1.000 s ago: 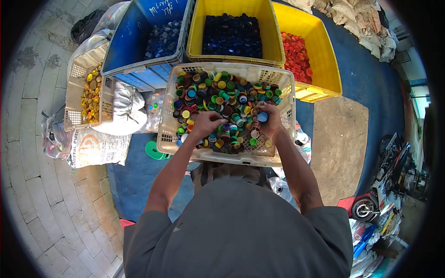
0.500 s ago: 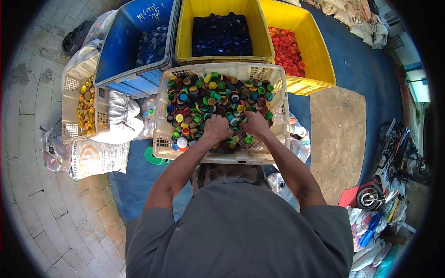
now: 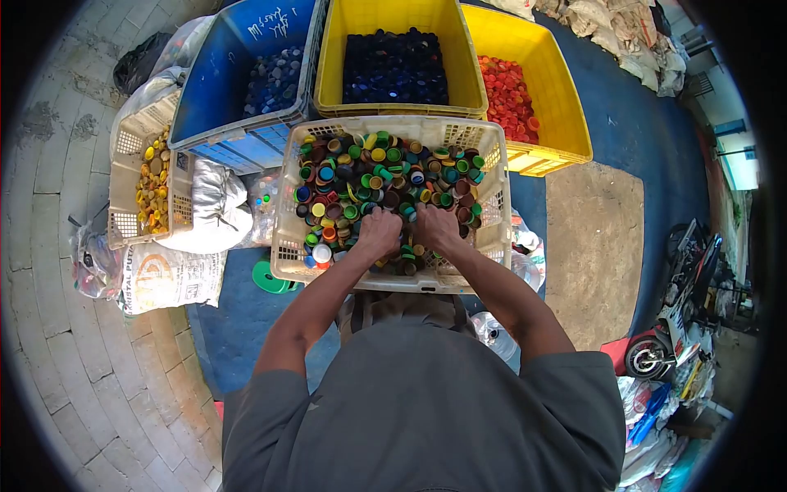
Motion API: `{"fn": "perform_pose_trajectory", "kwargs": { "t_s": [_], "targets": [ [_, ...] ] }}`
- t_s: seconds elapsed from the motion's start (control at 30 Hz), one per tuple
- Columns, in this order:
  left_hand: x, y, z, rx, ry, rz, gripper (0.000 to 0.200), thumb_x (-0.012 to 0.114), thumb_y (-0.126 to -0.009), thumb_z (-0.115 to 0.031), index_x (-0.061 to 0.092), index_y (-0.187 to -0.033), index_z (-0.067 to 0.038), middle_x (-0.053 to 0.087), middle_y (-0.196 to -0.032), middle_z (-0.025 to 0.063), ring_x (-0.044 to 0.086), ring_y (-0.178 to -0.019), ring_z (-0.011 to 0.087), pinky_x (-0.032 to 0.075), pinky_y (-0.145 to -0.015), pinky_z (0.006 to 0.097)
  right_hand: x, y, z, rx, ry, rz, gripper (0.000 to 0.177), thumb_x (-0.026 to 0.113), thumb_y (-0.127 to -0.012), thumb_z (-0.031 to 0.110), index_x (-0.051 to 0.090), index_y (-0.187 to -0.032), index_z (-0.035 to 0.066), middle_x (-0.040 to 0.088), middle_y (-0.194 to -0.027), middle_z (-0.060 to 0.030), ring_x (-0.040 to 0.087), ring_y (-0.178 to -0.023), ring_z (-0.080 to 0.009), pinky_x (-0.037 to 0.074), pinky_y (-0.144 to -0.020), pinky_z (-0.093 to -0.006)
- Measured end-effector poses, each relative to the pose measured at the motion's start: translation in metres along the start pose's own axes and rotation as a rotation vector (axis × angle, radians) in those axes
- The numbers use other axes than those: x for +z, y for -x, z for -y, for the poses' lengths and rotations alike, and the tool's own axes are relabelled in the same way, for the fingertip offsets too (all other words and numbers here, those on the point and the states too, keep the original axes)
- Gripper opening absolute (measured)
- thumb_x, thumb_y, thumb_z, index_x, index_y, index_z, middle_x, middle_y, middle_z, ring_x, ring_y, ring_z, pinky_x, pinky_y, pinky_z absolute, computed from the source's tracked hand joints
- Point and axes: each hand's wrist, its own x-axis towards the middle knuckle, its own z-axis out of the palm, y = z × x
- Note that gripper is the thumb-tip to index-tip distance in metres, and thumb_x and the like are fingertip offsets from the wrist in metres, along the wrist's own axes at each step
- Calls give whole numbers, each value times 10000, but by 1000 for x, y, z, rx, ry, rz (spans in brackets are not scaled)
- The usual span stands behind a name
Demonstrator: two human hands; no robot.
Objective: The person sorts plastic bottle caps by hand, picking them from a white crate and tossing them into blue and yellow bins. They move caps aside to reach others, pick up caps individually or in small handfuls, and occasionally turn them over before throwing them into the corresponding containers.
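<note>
Mixed plastic bottle caps (image 3: 352, 176), mostly green, brown and black, fill a cream plastic basket (image 3: 287, 246) in front of me. My left hand (image 3: 380, 233) lies among the caps near the basket's front, its fingers curled down. Close beside it on the right, my right hand (image 3: 438, 227) also reaches into the caps with bent fingers. The backs of both hands hide their fingertips, so what they grip cannot be made out. A white cap (image 3: 320, 252) and an orange cap (image 3: 329, 234) lie left of my left hand.
Behind the basket stand a blue crate (image 3: 197, 107) of bluish-grey caps, a yellow crate (image 3: 328, 49) of dark blue caps and another yellow crate (image 3: 566, 107) of red caps. A basket (image 3: 125, 221) of yellow caps sits left. A motorcycle (image 3: 656, 348) is at right.
My right hand has moved slightly left and down, closer to my left hand. My left hand has shifted a little downward and stays among the caps.
</note>
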Motion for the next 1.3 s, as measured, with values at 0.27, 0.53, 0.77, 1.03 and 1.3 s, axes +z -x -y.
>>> {"fn": "perform_pose_trajectory", "kwargs": {
  "t_s": [0.27, 0.53, 0.77, 1.03, 1.3],
  "targets": [
    [-37, 6, 44, -241, 1454, 125, 265, 675, -876, -324, 682, -909, -61, 564, -728, -14, 494, -624, 59, 421, -575, 249, -14, -7, -25, -32, -580, -39, 287, 600, -787, 300, 617, -864, 24, 664, -852, -188, 632, -694, -322, 479, -596, -403],
    [-59, 21, 33, -236, 2180, 41, 333, 520, -995, -377, 609, -1137, -89, 525, -805, -61, 445, -671, 42, 380, -566, 210, -74, 16, 0, 160, -2383, 267, 161, 554, -718, 83, 439, -828, 107, 564, -857, -90, 497, -618, -187, 371, -494, -292],
    [-56, 25, 28, -200, 2107, 47, 413, 510, -976, -454, 608, -1082, -67, 617, -881, -24, 513, -687, 49, 411, -573, 199, -75, 18, 24, -27, -1735, 180, 322, 722, -782, 121, 614, -1083, 87, 595, -794, -53, 566, -690, -139, 437, -572, -311],
    [-44, 24, 29, -211, 2007, 112, 396, 513, -975, -448, 609, -1059, -73, 626, -816, -3, 573, -657, 36, 480, -564, 183, -57, 2, 33, -242, -898, -139, 514, 820, -742, 247, 616, -1171, 48, 614, -856, -23, 584, -745, -123, 491, -693, -287],
    [-49, 22, 35, -337, 926, -125, 450, 638, -882, -449, 666, -979, -10, 659, -754, 71, 621, -674, 138, 464, -613, 286, -72, 12, -16, -125, -1974, -52, 282, 673, -847, 276, 570, -1038, 95, 604, -930, -50, 531, -646, -141, 403, -512, -272]
  ]
}}
